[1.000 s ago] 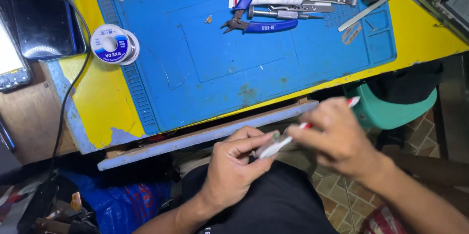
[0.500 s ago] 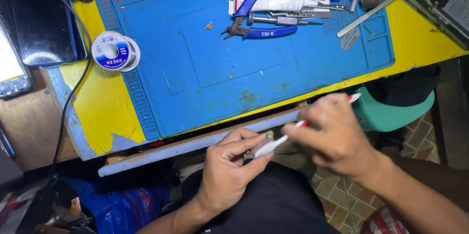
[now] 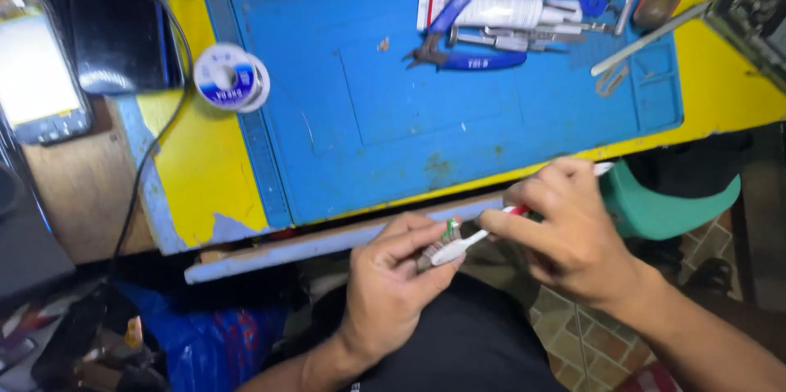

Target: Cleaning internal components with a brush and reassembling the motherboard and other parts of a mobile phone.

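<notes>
Left hand: the left hand (image 3: 391, 281) sits low over the lap, below the table edge, fingers curled and thumb pressed in, pinching a small part (image 3: 442, 240).
Small part: only a bit of it shows between the fingertips, greyish with a touch of green; what it is cannot be told.
Right hand: the right hand (image 3: 573, 236) is closed around the handle of a toothbrush (image 3: 483, 232), thumb and forefinger pinching it near the middle, the other fingers folded behind.
Toothbrush: white with a red band, slanting down to the left; its head touches the small part in the left hand, and its tail end sticks out past the right hand's knuckles.
Table: a yellow table (image 3: 192, 163) with a worn wooden front strip just above both hands.
Mat: a blue mat (image 3: 393, 130) covers most of the table top, bare in the middle.
Tools: blue-handled pliers (image 3: 458, 52), a white tube (image 3: 499, 11) and tweezers lie in a heap at the mat's far edge, well away from the hands.
Spool: a solder spool (image 3: 229, 77) rests at the mat's left border.
Phone: a phone (image 3: 41, 81) with a lit screen lies at far left.
Stool: a green stool (image 3: 663, 208) stands just beyond the right hand.
</notes>
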